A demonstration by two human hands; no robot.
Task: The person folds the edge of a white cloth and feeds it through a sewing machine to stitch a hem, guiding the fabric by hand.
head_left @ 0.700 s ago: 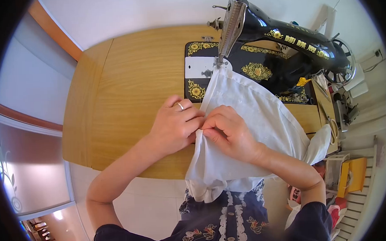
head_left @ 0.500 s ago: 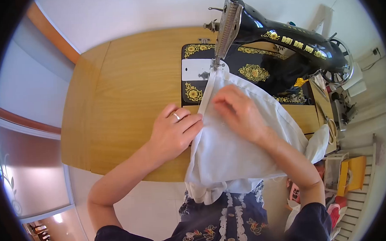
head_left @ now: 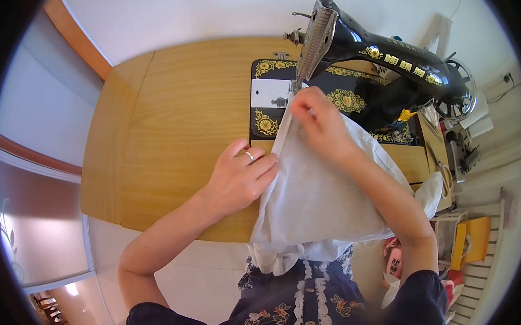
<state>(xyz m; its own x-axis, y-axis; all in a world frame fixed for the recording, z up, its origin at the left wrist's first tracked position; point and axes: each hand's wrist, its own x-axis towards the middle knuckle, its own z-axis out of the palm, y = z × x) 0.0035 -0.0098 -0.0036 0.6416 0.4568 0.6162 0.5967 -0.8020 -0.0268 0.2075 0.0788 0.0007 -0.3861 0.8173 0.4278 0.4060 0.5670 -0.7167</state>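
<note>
Seemingly I'm straightening the white cloth (head_left: 314,189) at the sewing machine (head_left: 395,58), left hand (head_left: 240,174) pinching cloth, right hand (head_left: 324,125) curled, hold unclear; next calls for even feeding.

Cloth (head_left: 319,183): thin, matt woven fabric, lightly creased. Machine (head_left: 377,50): glossy painted metal. Plate (head_left: 265,94): smooth, shiny metal. Table (head_left: 183,119): wood-grain top, smooth, low sheen. Ring (head_left: 249,156): polished metal.

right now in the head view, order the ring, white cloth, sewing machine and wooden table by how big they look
1. Wooden table
2. White cloth and sewing machine, too close to rank
3. Ring
</note>
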